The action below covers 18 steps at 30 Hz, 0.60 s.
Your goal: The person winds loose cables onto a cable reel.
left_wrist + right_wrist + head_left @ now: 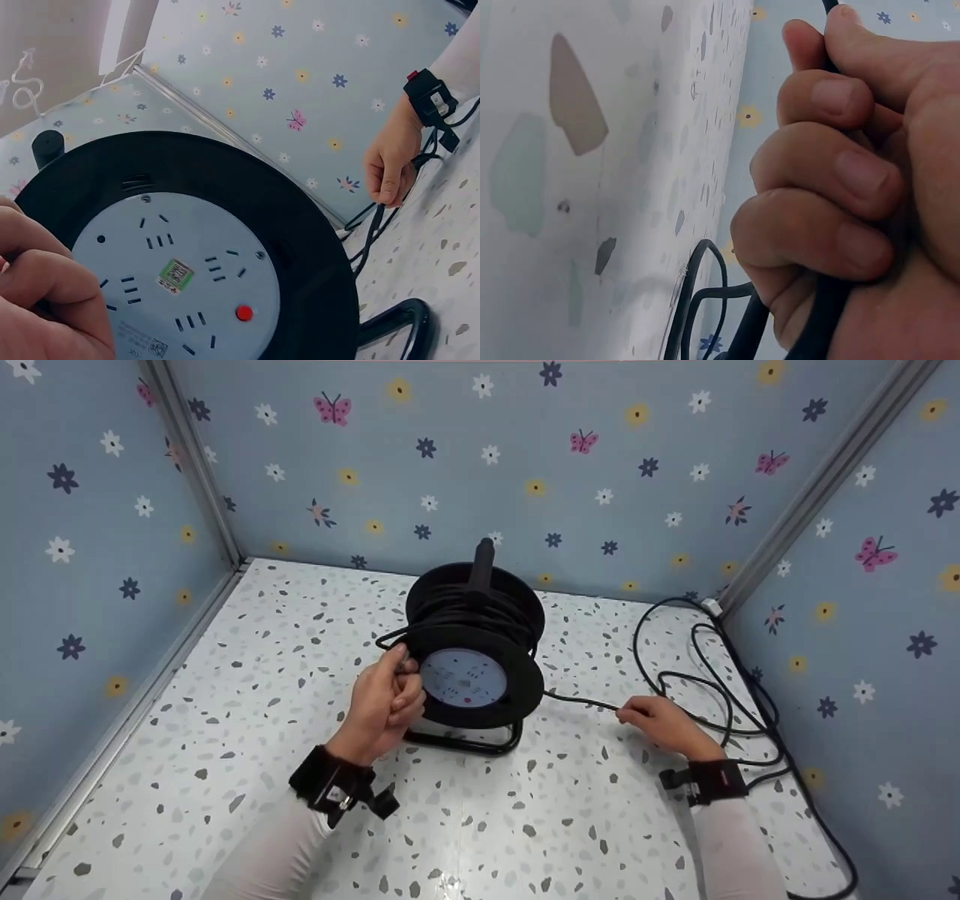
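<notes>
A black cable reel [523, 682] stands on the speckled table, its grey-blue socket face [450, 690] tilted up toward me. On that face a red button [244, 313] and several socket slots show. My left hand [381, 701] is at the face's left edge, fingers curled round the reel's small crank knob, which they mostly hide. To the right of the reel, my right hand [667, 725] grips the black cable [577, 700] that runs out from the reel. In the right wrist view, the cable passes through the curled fingers [817, 195]. More cable is wound on the drum [450, 607].
Loose loops of cable [697, 679] lie on the table's right side, near a white plug-like end [711, 606]. The reel has a black carrying handle [482, 566] on top and a tubular stand [465, 746] below. Flower-patterned panels [450, 427] enclose the table [225, 780].
</notes>
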Motion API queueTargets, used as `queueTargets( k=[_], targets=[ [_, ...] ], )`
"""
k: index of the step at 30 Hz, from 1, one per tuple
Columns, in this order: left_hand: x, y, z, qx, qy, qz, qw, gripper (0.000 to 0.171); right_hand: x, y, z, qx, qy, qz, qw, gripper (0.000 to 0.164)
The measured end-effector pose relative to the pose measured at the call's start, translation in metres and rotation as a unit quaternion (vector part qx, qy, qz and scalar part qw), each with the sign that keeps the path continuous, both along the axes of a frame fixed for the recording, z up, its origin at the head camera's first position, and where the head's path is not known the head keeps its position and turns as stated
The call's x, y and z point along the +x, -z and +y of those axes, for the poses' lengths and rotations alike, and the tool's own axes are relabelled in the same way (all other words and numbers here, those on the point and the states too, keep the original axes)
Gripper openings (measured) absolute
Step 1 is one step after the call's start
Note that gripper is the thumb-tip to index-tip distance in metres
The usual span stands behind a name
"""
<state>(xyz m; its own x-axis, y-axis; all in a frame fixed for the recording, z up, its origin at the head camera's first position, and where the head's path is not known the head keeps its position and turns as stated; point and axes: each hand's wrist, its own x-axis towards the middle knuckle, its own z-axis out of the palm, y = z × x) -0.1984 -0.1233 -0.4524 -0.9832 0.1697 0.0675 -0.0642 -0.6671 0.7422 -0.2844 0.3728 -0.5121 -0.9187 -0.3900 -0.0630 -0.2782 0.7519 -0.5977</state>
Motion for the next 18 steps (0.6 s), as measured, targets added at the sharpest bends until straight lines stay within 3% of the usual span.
queueTargets(
  k=[9,14,18],
  targets=[
    [-0.002,-0.013,0.01,-0.063,-0.008,0.049,0.9967,0.032,-0.001,0.001,0.004,0.0,0.02,-0.013,1.0,0.03],
    [-0.007,-0.022,0.012,-0.12,0.004,0.081,0.9894,0.034,-0.003,0.002,0.001,-0.011,0.012,0.001,1.0,0.028],
    [-0.008,-0.026,0.014,-0.157,-0.006,0.088,0.9838,0.035,-0.005,0.004,-0.001,-0.013,0.007,0.001,1.0,0.027]
  ],
)
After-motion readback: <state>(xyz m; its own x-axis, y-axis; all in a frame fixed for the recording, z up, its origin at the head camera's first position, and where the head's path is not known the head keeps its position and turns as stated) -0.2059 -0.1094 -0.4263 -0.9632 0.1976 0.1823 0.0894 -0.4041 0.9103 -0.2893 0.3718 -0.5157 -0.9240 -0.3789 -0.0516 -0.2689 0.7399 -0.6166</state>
